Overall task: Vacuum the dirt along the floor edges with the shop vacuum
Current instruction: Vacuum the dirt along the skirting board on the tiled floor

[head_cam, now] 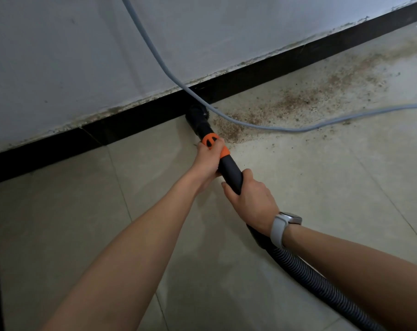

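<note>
- At the foot of the wall (83,56), the nozzle (198,117) sits on the floor (298,187), touching or just short of the black skirting (131,125); I cannot tell which.
- Both hands hold the wand (229,170). The left hand (208,156) grips it at the orange collar (213,142), fingers curled round. The right hand (253,199) grips further back, fingers wrapped round the black tube, with a watch (285,226) on the wrist.
- The ribbed hose (322,280) trails away behind the right wrist toward the bottom right; the vacuum body is out of view.
- Dirt (298,99) lies in a brown band along the skirting, starting just right of the nozzle and running toward the upper right. The tiles left of the nozzle look clean, so I judge the pass to be working rightward with most of the band left.
- A grey cable (169,72) hangs down across the wall, passes just over the nozzle and lies on the floor through the near end of the dirt.
- To do this step well: keep the nozzle mouth low and close against the skirting, and slide it slowly right along the edge so the grit is lifted, not scattered.
- Steer with the left hand and push with the right, keeping slack in the hose.
- The risk is the cable: it could snag the nozzle or shield grit beneath it, so it is best nudged aside with the wand first.
</note>
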Demonstrator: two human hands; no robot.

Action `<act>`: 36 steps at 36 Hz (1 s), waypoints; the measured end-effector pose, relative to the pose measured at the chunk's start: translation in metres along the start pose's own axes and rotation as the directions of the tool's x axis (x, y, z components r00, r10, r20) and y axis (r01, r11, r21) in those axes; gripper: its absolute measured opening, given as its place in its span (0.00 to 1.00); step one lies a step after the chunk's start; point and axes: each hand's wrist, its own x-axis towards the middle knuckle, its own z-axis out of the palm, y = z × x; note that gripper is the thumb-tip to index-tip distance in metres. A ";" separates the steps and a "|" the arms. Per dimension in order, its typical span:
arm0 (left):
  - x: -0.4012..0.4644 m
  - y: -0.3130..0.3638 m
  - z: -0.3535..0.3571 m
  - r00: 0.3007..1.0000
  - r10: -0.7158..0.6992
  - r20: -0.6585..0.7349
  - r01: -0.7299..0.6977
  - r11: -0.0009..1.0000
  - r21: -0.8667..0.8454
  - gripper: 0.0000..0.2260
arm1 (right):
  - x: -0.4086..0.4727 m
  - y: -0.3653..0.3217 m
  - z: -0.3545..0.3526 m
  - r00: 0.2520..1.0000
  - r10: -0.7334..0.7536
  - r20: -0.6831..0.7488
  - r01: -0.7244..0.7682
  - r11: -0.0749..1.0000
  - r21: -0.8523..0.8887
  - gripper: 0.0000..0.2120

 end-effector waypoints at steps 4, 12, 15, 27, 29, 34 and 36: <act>0.006 0.000 0.011 0.999 -0.014 0.031 0.014 1.000 0.011 0.22 | 0.005 0.008 -0.002 0.999 0.033 -0.023 -0.033 0.999 0.000 0.17; -0.017 -0.013 -0.007 0.993 0.010 -0.115 -0.008 1.000 0.017 0.19 | -0.012 0.002 0.002 0.997 -0.045 0.056 0.046 0.999 -0.019 0.16; -0.039 -0.026 -0.027 0.982 0.022 -0.185 -0.025 1.000 -0.010 0.17 | -0.032 -0.004 0.008 0.988 -0.103 0.111 0.106 0.994 -0.023 0.16; -0.100 -0.054 -0.060 0.963 -0.031 -0.269 0.011 0.997 -0.076 0.21 | -0.085 -0.011 0.023 0.950 -0.159 0.269 0.163 0.987 0.009 0.17; -0.106 -0.056 -0.053 0.966 -0.031 -0.256 0.012 0.997 -0.074 0.21 | -0.089 -0.005 0.018 0.949 -0.154 0.275 0.156 0.988 0.015 0.17; -0.115 -0.060 -0.017 0.972 -0.045 -0.232 0.026 0.996 -0.083 0.21 | -0.096 0.016 -0.004 0.956 -0.118 0.267 0.119 0.993 0.014 0.17; -0.119 -0.062 0.000 0.978 -0.058 -0.203 0.042 0.996 -0.081 0.21 | -0.100 0.030 -0.012 0.965 -0.087 0.248 0.092 0.996 -0.009 0.17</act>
